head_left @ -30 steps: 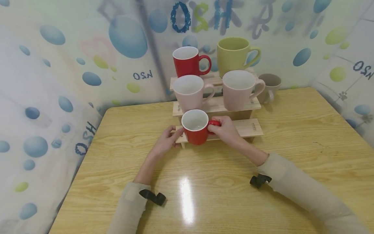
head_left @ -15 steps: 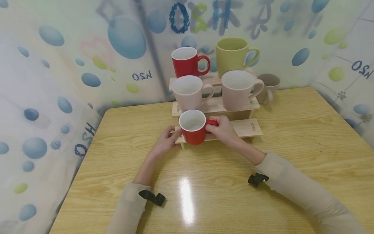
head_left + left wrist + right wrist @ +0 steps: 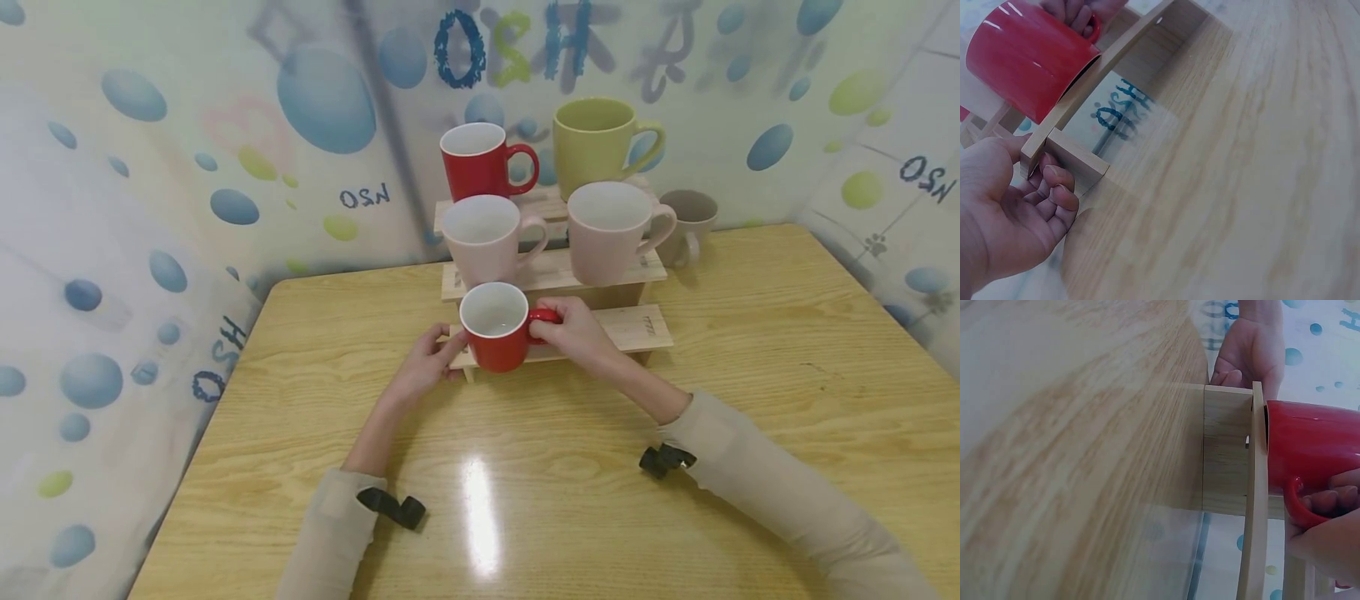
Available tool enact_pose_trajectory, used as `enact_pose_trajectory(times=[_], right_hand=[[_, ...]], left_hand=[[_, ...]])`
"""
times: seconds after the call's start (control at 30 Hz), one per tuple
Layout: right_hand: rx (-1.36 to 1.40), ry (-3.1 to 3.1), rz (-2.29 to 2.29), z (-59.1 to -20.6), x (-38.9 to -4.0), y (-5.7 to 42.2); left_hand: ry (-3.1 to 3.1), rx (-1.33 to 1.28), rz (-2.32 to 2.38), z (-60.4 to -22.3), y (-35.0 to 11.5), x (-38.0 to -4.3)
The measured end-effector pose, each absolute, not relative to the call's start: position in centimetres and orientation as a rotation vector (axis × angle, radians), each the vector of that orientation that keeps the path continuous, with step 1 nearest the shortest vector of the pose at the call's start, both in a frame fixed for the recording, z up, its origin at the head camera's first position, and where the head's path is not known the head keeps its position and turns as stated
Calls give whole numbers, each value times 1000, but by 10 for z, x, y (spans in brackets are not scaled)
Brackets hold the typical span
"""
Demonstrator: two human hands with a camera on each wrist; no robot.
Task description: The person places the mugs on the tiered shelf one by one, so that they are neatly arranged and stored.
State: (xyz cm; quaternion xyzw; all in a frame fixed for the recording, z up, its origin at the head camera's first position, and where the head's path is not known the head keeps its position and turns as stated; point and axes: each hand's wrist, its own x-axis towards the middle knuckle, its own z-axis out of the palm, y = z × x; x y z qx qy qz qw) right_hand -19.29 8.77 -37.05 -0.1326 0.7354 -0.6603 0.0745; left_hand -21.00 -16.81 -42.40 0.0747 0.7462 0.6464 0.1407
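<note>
A red mug [image 3: 495, 348] with a white inside stands upright on the left part of the lowest step of the tiered wooden rack [image 3: 637, 327]. My right hand [image 3: 581, 335] holds its handle between thumb and fingers; the right wrist view shows the fingers through the handle [image 3: 1297, 509]. At the left end of that same step, my left hand [image 3: 422, 367] grips the board. In the left wrist view its thumb lies over the board's end and its fingers [image 3: 1060, 190] curl beneath, beside the support leg [image 3: 1079, 156]. The mug's base touches the board's top.
Two pale pink mugs [image 3: 483, 242] stand on the middle step. On the top step are another red mug [image 3: 477, 171] and a yellow-green mug [image 3: 592, 150]. Right of the rack, a grey-brown mug [image 3: 686, 225] stands on the wooden table [image 3: 585, 492] near the patterned wall covering.
Within the first half second the red mug shifted slightly left along the step with my right hand. Since then it has stayed put. My left hand keeps its grip on the board.
</note>
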Motion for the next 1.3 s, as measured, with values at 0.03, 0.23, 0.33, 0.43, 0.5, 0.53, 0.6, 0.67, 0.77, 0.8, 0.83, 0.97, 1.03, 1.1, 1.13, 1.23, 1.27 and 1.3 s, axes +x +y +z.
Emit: enact_pose_trajectory(times=[0.03,0.23,0.33,0.43,0.5,0.53,0.6,0.67,0.77,0.8,0.83,0.97,1.03,1.1,1.13,1.23,1.27,1.3], right_hand=[[-402,2204,-1978,-370,-193,88],[-419,2211,-1927,-369,-193,90],[-434,2231,-1895,-369,-193,92],[-452,2267,-1863,-369,-193,94],[-474,2294,-1835,-369,-193,96],[-484,2309,-1820,-369,-193,97],[-509,2339,-1792,-369,-193,98],[-540,2346,-1778,-370,-193,100],[-582,2340,-1776,-371,-193,103],[-592,2335,-1775,-371,-193,105],[-605,2322,-1780,-371,-193,106],[-657,2299,-1788,-372,-192,113],[-674,2302,-1795,-372,-191,116],[-680,2314,-1794,-371,-189,120],[-678,2322,-1792,-371,-189,122],[-690,2341,-1784,-372,-188,130],[-692,2350,-1780,-372,-187,132],[-693,2355,-1778,-373,-187,135]], left_hand=[[2152,214,1870,-424,-168,-210],[2159,211,1863,-423,-168,-209],[2165,209,1858,-423,-168,-209],[2170,215,1853,-423,-168,-209],[2170,217,1854,-422,-168,-209],[2168,219,1856,-422,-168,-209],[2160,220,1862,-423,-169,-209],[2152,220,1865,-423,-169,-209],[2143,221,1867,-423,-169,-210],[2143,222,1865,-423,-169,-210],[2142,223,1865,-423,-169,-210],[2139,222,1867,-424,-169,-210],[2138,220,1869,-424,-169,-210],[2139,217,1868,-424,-169,-210],[2140,217,1868,-424,-169,-210],[2145,221,1865,-424,-169,-209],[2147,221,1863,-424,-169,-209],[2148,222,1861,-424,-169,-210]])
